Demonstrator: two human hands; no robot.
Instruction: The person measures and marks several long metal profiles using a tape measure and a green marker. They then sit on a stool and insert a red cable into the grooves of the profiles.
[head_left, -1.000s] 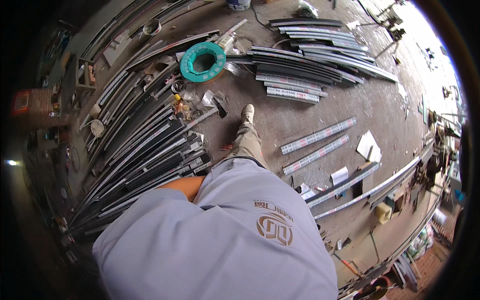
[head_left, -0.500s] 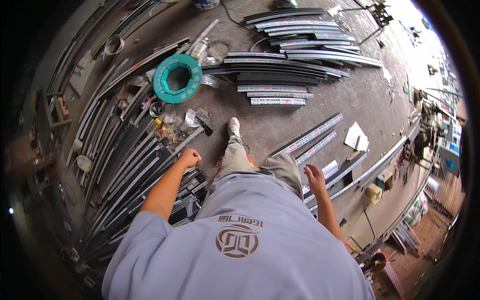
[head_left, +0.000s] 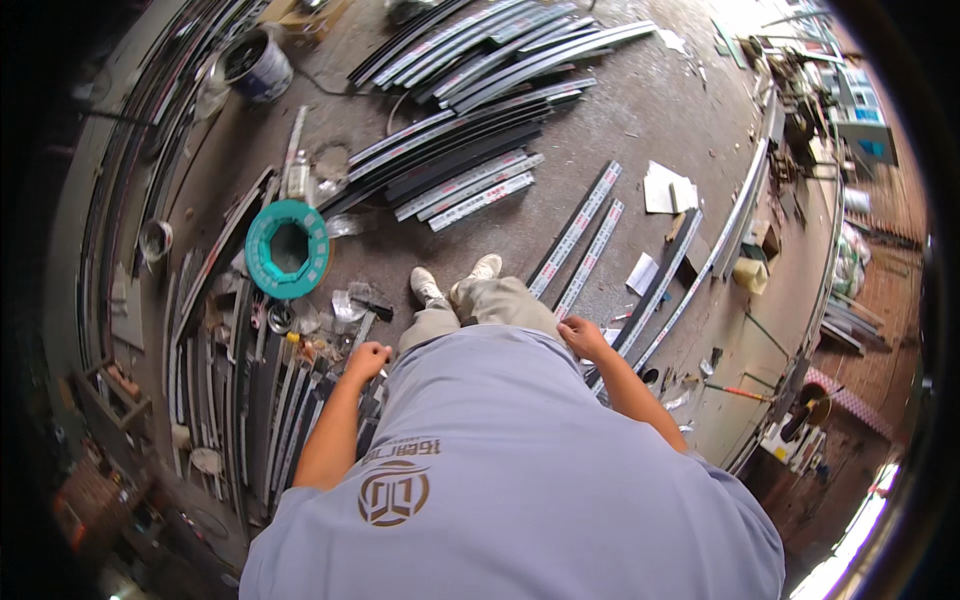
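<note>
Two strips (head_left: 575, 230) lie just beyond a bent right hand (head_left: 583, 338)

The pale-faced pair rests side by side on the workshop floor (head_left: 640, 105), right of centre and apart from the larger stacks, perhaps to keep these lengths sorted from the rest. Their near ends point toward the right hand, whose fingers are bent; whether they are fully closed cannot be told, and no strip is seen in them. In this view the fingertips come just beside the near end of the right-hand strip, though the hand seems to hang higher, with the pair below and beyond it. The left hand (head_left: 369, 361) hangs at near left, fingers folded into a loose fist with nothing seen inside, near a dense pile of strips (head_left: 250, 410) whose lengths run roughly parallel, likely to save room. Farther out, a stack of dark and pale lengths (head_left: 465, 163) fans across the floor, laid flat and close, probably for easy sorting. A green ring (head_left: 258, 250) lies left of it, a white sheet (head_left: 657, 190) lies at far right, and a bucket (head_left: 264, 75) stands at far left
</note>
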